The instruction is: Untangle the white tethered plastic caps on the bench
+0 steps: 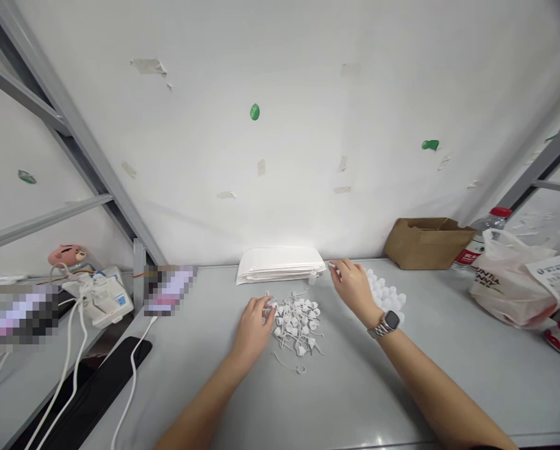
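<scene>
A brown cardboard box [415, 247] stood at three o'clock from the view's centre, at the back of the desk [486, 362], with a red-capped bottle [470, 253] beside it and a printed plastic bag [509, 294] farther out. At nine o'clock sat a pink animal figure [67, 255]. A long black slab [97, 387] lay at eight; a green leaf sticker [254, 112] marked the wall [190, 125] at twelve.
</scene>
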### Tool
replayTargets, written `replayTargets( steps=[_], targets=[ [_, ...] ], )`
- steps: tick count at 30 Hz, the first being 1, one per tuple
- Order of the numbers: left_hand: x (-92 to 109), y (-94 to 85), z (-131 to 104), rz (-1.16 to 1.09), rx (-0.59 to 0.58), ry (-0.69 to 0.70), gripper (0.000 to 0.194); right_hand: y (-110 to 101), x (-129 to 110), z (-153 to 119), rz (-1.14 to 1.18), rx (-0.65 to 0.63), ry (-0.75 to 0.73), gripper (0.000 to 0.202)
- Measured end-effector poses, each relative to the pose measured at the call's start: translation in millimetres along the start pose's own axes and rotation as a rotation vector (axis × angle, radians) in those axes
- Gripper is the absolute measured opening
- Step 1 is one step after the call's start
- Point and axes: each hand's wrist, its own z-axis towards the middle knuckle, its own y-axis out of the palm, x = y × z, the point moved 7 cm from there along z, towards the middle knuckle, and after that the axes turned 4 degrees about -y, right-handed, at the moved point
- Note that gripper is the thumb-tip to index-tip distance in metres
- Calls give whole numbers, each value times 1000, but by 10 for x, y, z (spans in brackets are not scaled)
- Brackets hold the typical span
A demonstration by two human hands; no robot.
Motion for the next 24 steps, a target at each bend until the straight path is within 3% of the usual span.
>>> replayTargets(
  steps=[4,9,16,24],
  targets=[
    [31,34,-26,39,-32,20,25,-236,275,-123,-90,-127,135,20],
    [58,59,-56,72,-56,33,26,-267,425,-339,-125,-311,187,21],
    [43,70,-47,88,-52,40,26,-167,462,-428,-295,-338,184,15],
    [59,86,-60,95,-68,39,26,-59,488,-448,-258,-369,186,15]
  ],
)
